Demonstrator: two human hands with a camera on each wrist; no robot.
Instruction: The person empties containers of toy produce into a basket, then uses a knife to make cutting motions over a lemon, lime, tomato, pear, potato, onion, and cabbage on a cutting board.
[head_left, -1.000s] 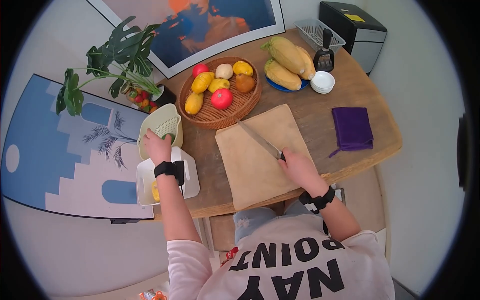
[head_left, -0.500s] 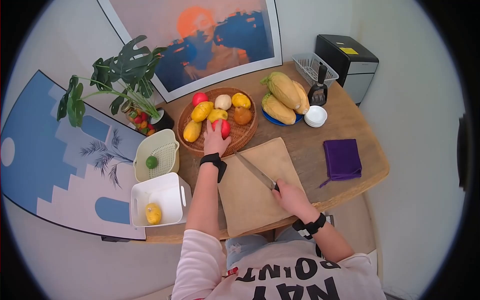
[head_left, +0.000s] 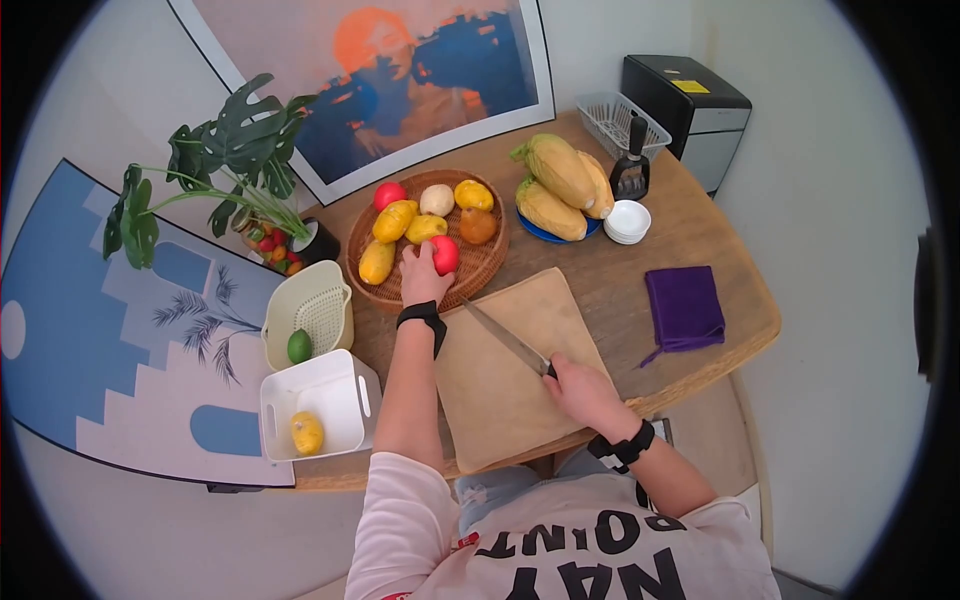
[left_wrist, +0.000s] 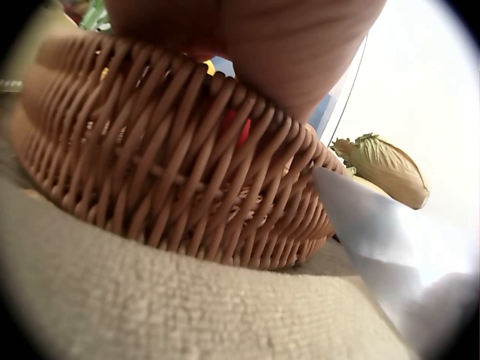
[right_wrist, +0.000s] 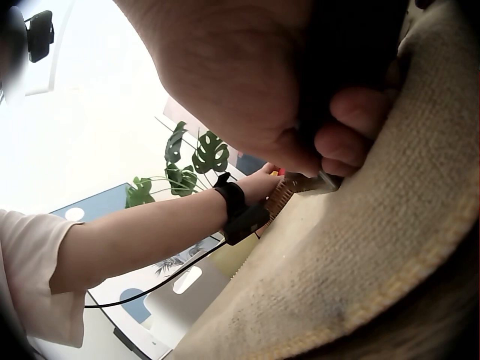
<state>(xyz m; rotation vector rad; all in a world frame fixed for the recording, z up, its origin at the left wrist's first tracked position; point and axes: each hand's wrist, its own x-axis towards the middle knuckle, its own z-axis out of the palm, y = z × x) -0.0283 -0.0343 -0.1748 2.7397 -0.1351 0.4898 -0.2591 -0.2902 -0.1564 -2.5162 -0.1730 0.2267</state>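
My right hand [head_left: 588, 392] grips the dark handle of a long knife [head_left: 503, 336], whose blade lies low across a tan cloth mat [head_left: 510, 415], pointing up and left to the wicker basket [head_left: 490, 265]. At the basket's near side, my left hand [head_left: 424, 277] has its fingers around the left side of a round red fruit [head_left: 447, 256]. Yellow fruits [head_left: 377, 262], a brown pear-like fruit [head_left: 477, 226], a pale round one [head_left: 437, 200] and a second red fruit [head_left: 389, 195] lie farther back in it. From the left wrist, the hand covers most of the basket's contents.
A pale green colander [head_left: 333, 300] with a green fruit [head_left: 299, 346] and a white bin [head_left: 345, 395] with a yellow fruit [head_left: 307, 432] stand left. Corn cobs [head_left: 560, 172], white bowls [head_left: 628, 221], a purple cloth [head_left: 686, 310] and a potted plant [head_left: 317, 240] surround the work area.
My left hand left the green fruit in the colander and moved right to the basket, where it took hold of the near red fruit. The right hand stayed on the knife; the head view shifted.
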